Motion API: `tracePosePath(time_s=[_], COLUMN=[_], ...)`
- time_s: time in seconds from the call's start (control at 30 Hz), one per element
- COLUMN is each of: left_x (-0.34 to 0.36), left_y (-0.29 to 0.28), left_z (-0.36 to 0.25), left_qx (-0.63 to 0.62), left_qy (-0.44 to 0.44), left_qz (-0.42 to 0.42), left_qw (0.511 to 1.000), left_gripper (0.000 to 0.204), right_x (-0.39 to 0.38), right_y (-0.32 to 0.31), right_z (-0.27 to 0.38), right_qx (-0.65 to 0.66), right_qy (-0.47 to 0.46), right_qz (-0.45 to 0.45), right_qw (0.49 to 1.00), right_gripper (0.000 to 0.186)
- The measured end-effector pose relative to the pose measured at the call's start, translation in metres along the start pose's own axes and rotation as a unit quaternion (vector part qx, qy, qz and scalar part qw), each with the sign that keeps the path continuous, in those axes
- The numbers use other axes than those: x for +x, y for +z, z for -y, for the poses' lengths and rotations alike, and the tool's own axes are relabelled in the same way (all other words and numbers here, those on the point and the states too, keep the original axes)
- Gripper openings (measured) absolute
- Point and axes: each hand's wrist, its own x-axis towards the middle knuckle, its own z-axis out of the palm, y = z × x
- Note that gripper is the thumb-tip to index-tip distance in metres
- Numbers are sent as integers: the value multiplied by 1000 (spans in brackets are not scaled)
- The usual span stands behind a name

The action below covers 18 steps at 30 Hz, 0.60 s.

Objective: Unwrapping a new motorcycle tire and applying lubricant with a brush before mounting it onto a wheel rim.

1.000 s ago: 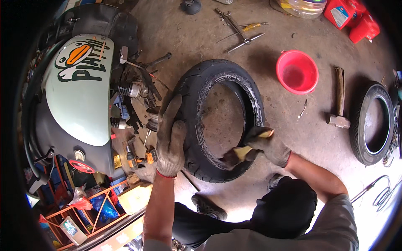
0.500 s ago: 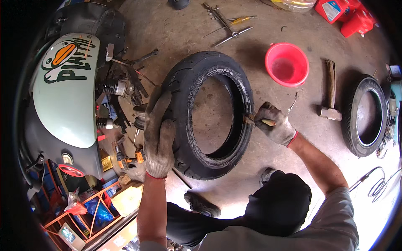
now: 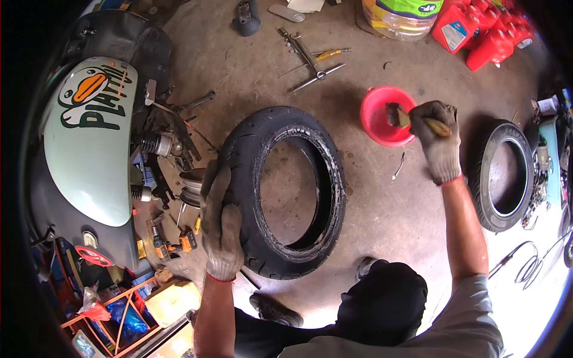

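Note:
A black tyre [image 3: 242, 155], streaked with whitish wet residue round its inner rim, is in front of me. My left hand [image 3: 222, 230], in a grey knitted glove, rests against the tyre's left outer side with its fingers stretched out. My right hand [image 3: 439, 143], gloved too, is closed round the wooden handle of a paintbrush [image 3: 404, 119]. The brush's dark bristles reach over the right part of a red bucket [image 3: 369, 100]; whether they touch anything inside cannot be told.
A hammer's handle is hidden behind my right arm. A second tyre [image 3: 484, 179] lies at right. Red bottles [image 3: 456, 30] and a clear jug [image 3: 397, 27] stand far right. A T-handled tool [image 3: 319, 76] lies far ahead. Left are a pale green scooter panel [image 3: 89, 161] and a power drill [image 3: 160, 241].
My right hand has lifted the paintbrush from the tyre's right inner rim and carried it up and right to the bucket. My left hand stays against the tyre. The view has shifted.

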Motion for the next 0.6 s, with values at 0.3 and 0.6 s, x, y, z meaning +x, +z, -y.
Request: tracePosePath(time_s=[0.3,0.6], left_x=[-34,-68], left_y=[1,-6], left_z=[5,-7], left_qx=[11,64], left_qy=[-12,-26], left_qz=[-31,-53], left_qw=[999,996], left_gripper=[50,66], right_x=[47,151], right_y=[6,41], right_z=[-113,-230], right_qx=[-390,-361], right_qy=[104,116], right_qz=[90,-12], right_qw=[910,925], right_gripper=[53,40])
